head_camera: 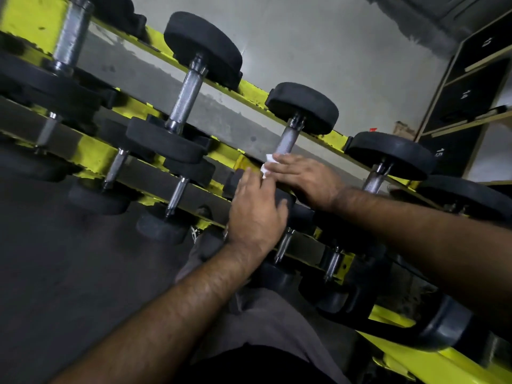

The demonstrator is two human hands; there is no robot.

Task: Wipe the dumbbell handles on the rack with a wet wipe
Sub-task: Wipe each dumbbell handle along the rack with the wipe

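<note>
While both hands meet at the middle of the yellow rack (333,137), a white wipe (268,165) shows between them, bunched at the near end of a knurled handle (288,141). That handle belongs to a black dumbbell (303,106) lying across the top rails, third from the left in the row. The right hand (303,178) lies over the wipe with its fingers bent down onto it, pressing it to the handle; whether they wrap fully round the bar I cannot tell. The left hand (256,210) rests with relaxed, nearly straight fingers on the near black head (286,196) of the same dumbbell, its fingertips just beside the wipe. More dumbbells sit on the top rails to either side, and smaller ones line the lower tier. Dark numbered cubbies (471,90) stand against the grey wall at the right.
</note>
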